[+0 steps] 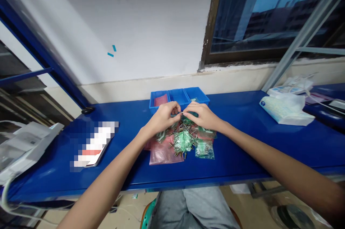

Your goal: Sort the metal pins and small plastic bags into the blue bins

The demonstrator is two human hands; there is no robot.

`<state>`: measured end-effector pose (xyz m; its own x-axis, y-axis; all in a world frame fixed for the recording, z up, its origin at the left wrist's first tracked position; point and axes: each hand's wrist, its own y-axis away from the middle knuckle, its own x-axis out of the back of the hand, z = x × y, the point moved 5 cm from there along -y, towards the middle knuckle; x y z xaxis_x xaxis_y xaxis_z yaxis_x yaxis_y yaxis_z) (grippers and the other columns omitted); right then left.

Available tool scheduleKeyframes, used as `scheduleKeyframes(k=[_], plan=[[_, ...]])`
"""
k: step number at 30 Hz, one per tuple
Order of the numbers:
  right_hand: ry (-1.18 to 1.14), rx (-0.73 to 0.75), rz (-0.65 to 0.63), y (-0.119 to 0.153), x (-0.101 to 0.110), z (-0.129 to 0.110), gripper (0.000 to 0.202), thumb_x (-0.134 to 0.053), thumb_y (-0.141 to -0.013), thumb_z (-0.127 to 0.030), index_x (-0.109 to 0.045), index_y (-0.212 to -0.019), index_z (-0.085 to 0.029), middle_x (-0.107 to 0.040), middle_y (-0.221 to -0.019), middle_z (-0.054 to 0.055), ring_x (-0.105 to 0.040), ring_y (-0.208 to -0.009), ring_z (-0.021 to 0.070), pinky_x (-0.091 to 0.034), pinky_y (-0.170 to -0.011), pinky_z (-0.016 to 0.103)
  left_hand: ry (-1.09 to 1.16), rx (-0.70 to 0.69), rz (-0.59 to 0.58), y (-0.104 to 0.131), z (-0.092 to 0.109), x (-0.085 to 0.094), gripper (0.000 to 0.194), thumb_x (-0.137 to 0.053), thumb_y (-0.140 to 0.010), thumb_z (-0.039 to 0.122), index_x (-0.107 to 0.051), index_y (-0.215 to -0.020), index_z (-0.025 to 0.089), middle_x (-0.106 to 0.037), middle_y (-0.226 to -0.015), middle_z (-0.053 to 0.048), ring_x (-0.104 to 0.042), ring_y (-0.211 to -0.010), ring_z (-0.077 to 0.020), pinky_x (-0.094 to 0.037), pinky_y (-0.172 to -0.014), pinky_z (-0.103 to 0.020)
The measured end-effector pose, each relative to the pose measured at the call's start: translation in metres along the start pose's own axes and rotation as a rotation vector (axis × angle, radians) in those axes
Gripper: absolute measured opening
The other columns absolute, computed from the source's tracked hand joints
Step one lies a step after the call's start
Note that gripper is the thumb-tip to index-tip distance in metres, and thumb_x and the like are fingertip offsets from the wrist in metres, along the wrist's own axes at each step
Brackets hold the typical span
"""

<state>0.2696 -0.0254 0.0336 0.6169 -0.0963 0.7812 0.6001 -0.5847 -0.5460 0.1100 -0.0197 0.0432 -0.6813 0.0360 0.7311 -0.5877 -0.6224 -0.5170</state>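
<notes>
- I find left grip (165, 115) and right grip (205, 114) narrowed on a small metal pin (181, 112), held between them.
- Nearer me than both grips: loose pins (178, 154), green packet (183, 140) and pink bag (165, 153) on the counter (237, 150).
- Just beyond the grips: blue tray (178, 96), three compartments.

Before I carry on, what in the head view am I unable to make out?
Head view:
- Small metal piece between left hand and right hand: too small to tell its shape.
- Metal pins: too small and overlapped to count.
- Blue tray: near side partly hidden by both hands.
- Green-tinted bag: contents blurred by shine.
- Flat item at left: surface pixelated.
</notes>
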Motion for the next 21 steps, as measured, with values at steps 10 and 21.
scheduleKeyframes(k=[10, 21], plan=[[-0.022, 0.017, 0.018, 0.0000, -0.0019, 0.0006, 0.021, -0.051, -0.098, -0.024, -0.070, -0.092, -0.019, -0.072, -0.089, 0.005, -0.060, -0.089, 0.0204, -0.045, -0.082, 0.035, -0.017, -0.059, 0.142, -0.0001, 0.0011, 0.0029, 0.023, -0.067, -0.090, 0.021, -0.059, -0.112, 0.018, -0.060, -0.085, 0.000, -0.055, -0.073, -0.0128, -0.045, -0.067, -0.026], [-0.070, -0.012, 0.047, -0.0003, -0.0013, 0.0013, 0.019, -0.054, -0.096, -0.024, -0.071, -0.090, -0.019, -0.072, -0.086, 0.005, -0.061, -0.088, 0.0200, -0.046, -0.080, 0.035, -0.096, -0.101, 0.206, 0.0018, -0.0016, 0.0014, 0.023, -0.068, -0.091, 0.025, -0.058, -0.111, 0.017, -0.061, -0.089, -0.002, -0.056, -0.073, -0.0126, -0.048, -0.067, -0.026]])
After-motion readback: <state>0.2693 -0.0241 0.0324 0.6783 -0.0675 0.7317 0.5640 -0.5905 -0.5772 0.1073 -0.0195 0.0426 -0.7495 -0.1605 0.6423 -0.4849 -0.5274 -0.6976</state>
